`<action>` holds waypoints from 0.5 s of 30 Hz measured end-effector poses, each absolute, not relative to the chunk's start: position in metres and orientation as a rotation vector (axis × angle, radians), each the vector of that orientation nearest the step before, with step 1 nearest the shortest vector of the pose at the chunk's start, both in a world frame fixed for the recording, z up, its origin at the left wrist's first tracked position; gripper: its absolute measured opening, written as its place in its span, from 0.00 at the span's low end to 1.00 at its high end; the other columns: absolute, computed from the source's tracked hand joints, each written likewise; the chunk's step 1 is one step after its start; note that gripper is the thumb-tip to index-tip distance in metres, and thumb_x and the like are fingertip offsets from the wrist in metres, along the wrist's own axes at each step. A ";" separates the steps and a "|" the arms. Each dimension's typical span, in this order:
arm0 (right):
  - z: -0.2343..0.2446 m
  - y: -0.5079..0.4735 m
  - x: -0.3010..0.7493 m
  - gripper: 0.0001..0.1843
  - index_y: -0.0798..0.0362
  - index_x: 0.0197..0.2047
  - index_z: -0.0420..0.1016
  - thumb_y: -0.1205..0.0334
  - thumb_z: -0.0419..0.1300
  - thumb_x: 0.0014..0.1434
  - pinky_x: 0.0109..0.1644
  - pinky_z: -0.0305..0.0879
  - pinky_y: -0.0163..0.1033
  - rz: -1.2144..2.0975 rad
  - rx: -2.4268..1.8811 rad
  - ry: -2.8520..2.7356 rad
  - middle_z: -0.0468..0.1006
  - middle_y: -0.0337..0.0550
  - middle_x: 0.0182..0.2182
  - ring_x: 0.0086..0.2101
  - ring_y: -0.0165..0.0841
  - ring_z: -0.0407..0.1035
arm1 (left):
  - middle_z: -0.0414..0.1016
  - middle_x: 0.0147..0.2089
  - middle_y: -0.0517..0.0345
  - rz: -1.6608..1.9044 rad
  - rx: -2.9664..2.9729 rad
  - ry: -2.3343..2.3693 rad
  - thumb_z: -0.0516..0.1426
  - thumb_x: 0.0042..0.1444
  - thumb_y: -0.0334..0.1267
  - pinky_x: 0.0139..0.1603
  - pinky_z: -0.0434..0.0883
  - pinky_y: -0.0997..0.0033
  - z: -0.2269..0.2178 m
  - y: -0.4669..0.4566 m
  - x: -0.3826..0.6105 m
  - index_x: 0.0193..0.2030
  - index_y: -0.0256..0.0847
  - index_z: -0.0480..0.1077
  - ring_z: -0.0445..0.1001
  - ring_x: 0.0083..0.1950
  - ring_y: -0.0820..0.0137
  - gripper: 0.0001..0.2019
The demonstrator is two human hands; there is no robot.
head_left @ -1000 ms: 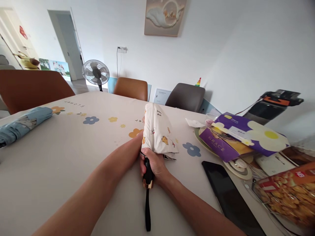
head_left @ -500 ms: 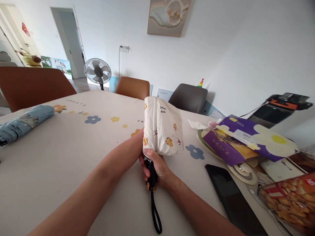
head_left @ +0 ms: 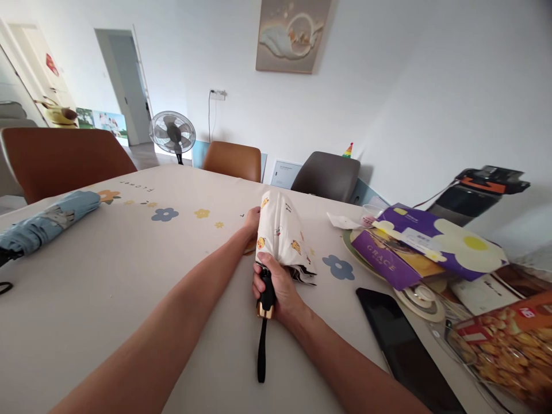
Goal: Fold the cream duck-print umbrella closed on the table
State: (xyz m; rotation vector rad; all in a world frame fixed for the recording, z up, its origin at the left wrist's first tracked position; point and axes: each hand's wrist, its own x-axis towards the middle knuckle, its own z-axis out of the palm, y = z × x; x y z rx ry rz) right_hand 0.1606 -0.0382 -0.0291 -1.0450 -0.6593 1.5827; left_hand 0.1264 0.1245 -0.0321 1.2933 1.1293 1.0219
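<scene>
A folded white umbrella [head_left: 280, 230] printed with small yellow and orange figures stands tilted away from me over the table. My right hand [head_left: 278, 284] is closed around its black handle [head_left: 268, 290], thumb up against the base of the canopy. The handle ends in a gold-coloured band, and a black wrist strap [head_left: 261, 356] hangs from it. My left hand [head_left: 253, 221] is at the canopy's far left side, touching it or very close; its fingers are mostly hidden behind the cloth. Loose canopy folds with dark edges show at the lower right.
A blue folded umbrella [head_left: 52, 221] lies at the left on the table [head_left: 207, 356]. At the right are a black phone [head_left: 405, 345], purple boxes [head_left: 431, 247], a snack package [head_left: 509, 351] and a dark bottle [head_left: 470, 195]. Chairs [head_left: 233, 161] stand along the far edge.
The white canopy has narrowed, and its far end has come lower. Folded edges now show at its lower right. My left hand has become partly visible beside it. The view has shifted slightly.
</scene>
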 end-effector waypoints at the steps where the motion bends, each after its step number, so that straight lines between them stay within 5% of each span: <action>1: -0.028 -0.038 0.161 0.18 0.52 0.21 0.61 0.48 0.57 0.51 0.15 0.52 0.30 1.577 -1.044 -0.628 0.58 0.30 0.08 0.11 0.24 0.52 | 0.70 0.31 0.58 1.020 1.302 1.117 0.54 0.58 0.39 0.30 0.68 0.73 -0.031 0.128 0.128 0.36 0.33 0.70 0.69 0.30 0.72 0.10; 8: -0.026 -0.038 0.161 0.15 0.51 0.29 0.61 0.51 0.61 0.48 0.17 0.56 0.31 1.533 -0.940 -0.488 0.65 0.32 0.21 0.14 0.21 0.53 | 0.72 0.37 0.54 1.062 1.335 1.110 0.52 0.52 0.32 0.32 0.69 0.73 -0.041 0.098 0.096 0.42 0.37 0.65 0.71 0.31 0.74 0.10; 15: -0.028 -0.036 0.161 0.13 0.52 0.31 0.63 0.55 0.62 0.48 0.20 0.61 0.32 1.539 -0.912 -0.471 0.64 0.31 0.22 0.16 0.21 0.53 | 0.70 0.38 0.56 1.219 1.367 1.191 0.50 0.53 0.36 0.38 0.69 0.72 -0.044 0.058 0.062 0.41 0.40 0.62 0.71 0.35 0.73 0.09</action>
